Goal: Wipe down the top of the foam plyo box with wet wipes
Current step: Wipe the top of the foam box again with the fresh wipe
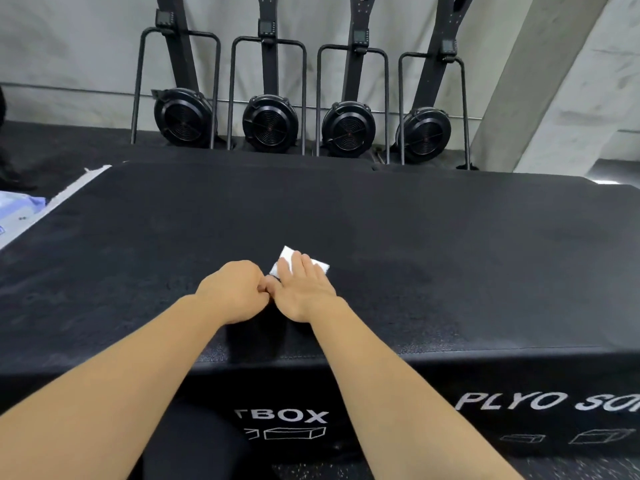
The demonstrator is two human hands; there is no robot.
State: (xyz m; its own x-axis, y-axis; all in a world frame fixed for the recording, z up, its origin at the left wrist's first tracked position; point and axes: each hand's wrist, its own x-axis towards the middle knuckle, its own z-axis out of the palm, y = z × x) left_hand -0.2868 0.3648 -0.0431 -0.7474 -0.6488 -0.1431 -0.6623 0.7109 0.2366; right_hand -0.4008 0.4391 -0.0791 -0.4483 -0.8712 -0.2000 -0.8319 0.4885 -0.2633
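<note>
Right fingers (304, 268): straight and close together, pressed flat on the wipe (286, 255).
Right hand (304, 292): palm down, thumb tucked towards the other hand.
Left fingers (242, 271): curled into a loose fist; whether they pinch a corner of the wipe is hidden.
Left hand (232, 292): just beside the right hand, its knuckles touching the right thumb.
Wipe: a folded white pad on the box top (433, 216), a little in from the middle of the near edge, its corners showing past the fingertips.
Handling: probably light, limp and damp. It would likely bunch or unfold if dragged by a corner, so it is best driven under flat fingers with the pressure spread.
Box top: wide, black and grainy. The foam likely gives under a push, and the grain may drag on the wipe.
Packet (17, 216): pale blue and white, lying beyond the left edge.
Room: four black fan machines (266, 123) stand along a grey wall (69, 46) past the far edge.
</note>
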